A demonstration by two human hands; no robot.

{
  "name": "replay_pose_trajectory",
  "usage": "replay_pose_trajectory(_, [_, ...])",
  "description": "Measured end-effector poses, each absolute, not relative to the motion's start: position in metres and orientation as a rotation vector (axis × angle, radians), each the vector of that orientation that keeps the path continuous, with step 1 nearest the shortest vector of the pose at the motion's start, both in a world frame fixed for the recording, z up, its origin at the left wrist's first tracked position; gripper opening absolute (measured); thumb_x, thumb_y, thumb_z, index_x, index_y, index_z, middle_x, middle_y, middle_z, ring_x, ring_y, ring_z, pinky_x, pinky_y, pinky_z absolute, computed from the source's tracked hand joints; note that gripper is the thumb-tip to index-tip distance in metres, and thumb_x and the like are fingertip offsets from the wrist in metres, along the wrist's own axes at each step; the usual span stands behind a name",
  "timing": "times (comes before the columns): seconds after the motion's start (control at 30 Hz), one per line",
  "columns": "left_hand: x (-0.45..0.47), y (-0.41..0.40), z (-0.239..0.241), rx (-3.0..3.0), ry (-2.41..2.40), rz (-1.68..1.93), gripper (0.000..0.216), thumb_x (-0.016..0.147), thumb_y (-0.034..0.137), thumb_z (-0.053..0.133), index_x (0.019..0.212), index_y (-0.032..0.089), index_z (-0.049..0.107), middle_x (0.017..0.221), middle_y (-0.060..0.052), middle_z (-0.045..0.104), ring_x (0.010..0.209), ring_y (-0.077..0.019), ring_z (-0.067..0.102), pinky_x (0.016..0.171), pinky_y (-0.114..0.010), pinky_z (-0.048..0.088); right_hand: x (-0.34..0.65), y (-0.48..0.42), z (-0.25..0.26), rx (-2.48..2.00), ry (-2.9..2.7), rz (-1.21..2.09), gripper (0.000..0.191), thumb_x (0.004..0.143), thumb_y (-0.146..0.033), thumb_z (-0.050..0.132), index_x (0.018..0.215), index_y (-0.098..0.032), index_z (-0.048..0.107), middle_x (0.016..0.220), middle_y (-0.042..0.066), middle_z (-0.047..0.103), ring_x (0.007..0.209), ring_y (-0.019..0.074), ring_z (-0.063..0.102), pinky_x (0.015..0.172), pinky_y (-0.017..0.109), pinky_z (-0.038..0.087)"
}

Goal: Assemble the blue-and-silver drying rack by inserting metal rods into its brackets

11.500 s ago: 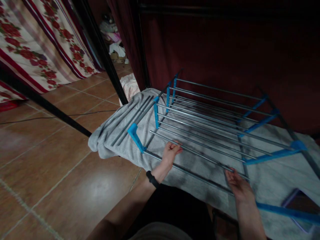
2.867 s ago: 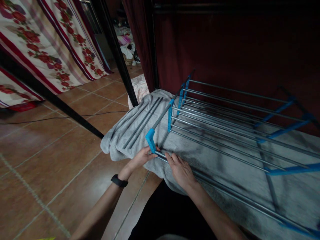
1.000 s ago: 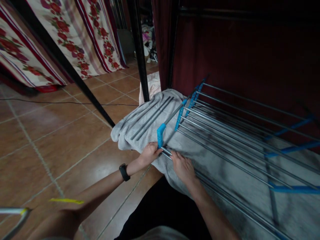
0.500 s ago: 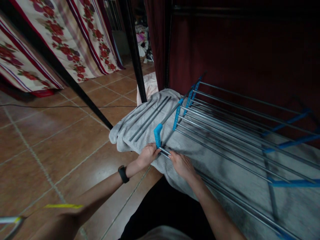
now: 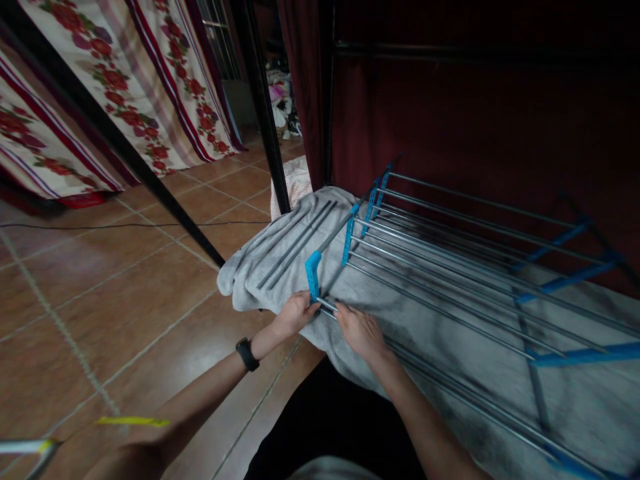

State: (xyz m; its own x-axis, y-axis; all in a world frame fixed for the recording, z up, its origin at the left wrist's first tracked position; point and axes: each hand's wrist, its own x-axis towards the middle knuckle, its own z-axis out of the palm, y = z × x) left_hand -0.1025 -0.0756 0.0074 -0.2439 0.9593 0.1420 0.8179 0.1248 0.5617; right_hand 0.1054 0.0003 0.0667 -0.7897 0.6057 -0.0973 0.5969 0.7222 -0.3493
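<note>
The left hand (image 5: 295,313) clasps the near-left blue bracket (image 5: 312,272); just right, the right hand (image 5: 361,331) grips a metal rod (image 5: 327,304).

2 rods (image 5: 303,245) L of rack (image 5: 349,240), all on blanket (image 5: 240,293) abv flr (image 5: 150,300)

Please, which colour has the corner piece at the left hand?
The corner piece is bright blue; the head view shows it best.

Brown tiled floor (image 5: 165,293), floral curtain (image 5: 125,100)
</note>
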Motion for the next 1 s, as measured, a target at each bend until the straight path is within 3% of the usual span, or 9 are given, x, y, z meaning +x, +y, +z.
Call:
replay_pose_trajectory(0.03, [-0.106,-0.078,0.007,1.757,2.073,0.837,0.008,0.087,0.022,0.057,0.092,0.019,0.063,0.090,-0.006,0.069,0.094,-0.0227,0.067,0.092,-0.038,0.055,0.107,-0.002,0.066,-0.995,-2.869,0.529,0.041,0.108,-0.035,0.032,0.140,-0.023,0.055,0.120,0.009,0.073,0.107,0.0246,0.069,0.087,0.035,0.050])
replay_pose_trajectory(0.17, [-0.140,-0.089,0.003,1.739,2.065,1.000,0.046,0.079,0.010,0.051,0.122,0.019,0.063,0.121,-0.009,0.069,0.122,-0.0239,0.061,0.110,-0.043,0.048,0.124,-0.012,0.055,-0.911,-2.704,0.320,0.044,0.105,-0.033,0.043,0.145,-0.017,0.050,0.132,0.014,0.066,0.117,0.0279,0.063,0.099,0.042,0.051])
replay_pose_trajectory(0.27, [-0.176,-0.090,-0.002,1.578,2.443,1.014,0.043,0.087,0.013,0.047,0.126,0.015,0.063,0.129,-0.016,0.065,0.123,-0.0273,0.061,0.108,-0.045,0.049,0.148,-0.025,0.042,-0.817,-2.559,0.236,0.043,0.102,-0.018,0.041,0.144,-0.018,0.051,0.140,0.013,0.062,0.124,0.0267,0.060,0.106,0.044,0.050])
replay_pose_trajectory(0.43, [-0.203,-0.075,-0.008,1.453,2.775,0.548,0.036,0.091,0.015,0.047,0.122,0.010,0.065,0.121,-0.019,0.066,0.115,-0.0311,0.062,0.102,-0.044,0.049,0.187,-0.060,0.016,-0.707,-2.518,0.295,0.047,0.099,-0.008,0.039,0.138,-0.026,0.057,0.134,0.006,0.066,0.121,0.0208,0.064,0.106,0.037,0.053])
replay_pose_trajectory(0.53, [-0.199,-0.063,-0.009,1.403,2.811,0.493,0.033,0.092,0.013,0.042,0.113,0.012,0.067,0.112,-0.019,0.067,0.112,-0.0341,0.061,0.097,-0.047,0.050,0.201,-0.075,-0.001,-0.723,-2.445,0.364,0.047,0.098,-0.007,0.039,0.135,-0.028,0.059,0.127,0.003,0.070,0.116,0.0174,0.067,0.102,0.031,0.056])
replay_pose_trajectory(0.67, [-0.197,-0.049,-0.004,1.278,2.837,0.505,0.031,0.089,0.010,0.040,0.104,0.014,0.066,0.105,-0.017,0.068,0.105,-0.0325,0.064,0.086,-0.040,0.050,0.216,-0.079,-0.019,-0.731,-2.339,0.412,0.047,0.098,-0.007,0.039,0.133,-0.028,0.061,0.120,0.003,0.073,0.109,0.0153,0.071,0.096,0.026,0.059])
replay_pose_trajectory(0.87, [-0.204,-0.065,0.014,1.147,2.786,0.650,0.028,0.084,0.012,0.047,0.108,0.013,0.060,0.097,-0.015,0.071,0.087,-0.0262,0.068,0.075,-0.035,0.051,0.231,-0.081,-0.026,-0.837,-2.220,0.542,0.041,0.098,-0.009,0.041,0.125,-0.028,0.066,0.118,0.003,0.074,0.107,0.0154,0.073,0.095,0.025,0.060])
replay_pose_trajectory(0.93, [-0.197,-0.083,0.016,1.072,2.744,0.830,0.019,0.086,0.023,0.050,0.101,0.016,0.060,0.088,-0.011,0.069,0.080,-0.0235,0.066,0.070,-0.033,0.052,0.233,-0.082,-0.024,-0.875,-2.168,0.602,0.040,0.099,-0.011,0.041,0.125,-0.029,0.065,0.118,0.003,0.073,0.107,0.0157,0.072,0.095,0.026,0.060])
replay_pose_trajectory(1.0, [-0.182,-0.106,0.015,0.930,2.559,1.285,0.028,0.087,0.045,0.056,0.093,0.018,0.060,0.076,-0.004,0.063,0.070,-0.0208,0.062,0.061,-0.030,0.050,0.233,-0.083,-0.019,-0.891,-2.128,0.675,0.042,0.100,-0.011,0.040,0.127,-0.031,0.064,0.119,0.003,0.073,0.108,0.0165,0.072,0.095,0.028,0.060])
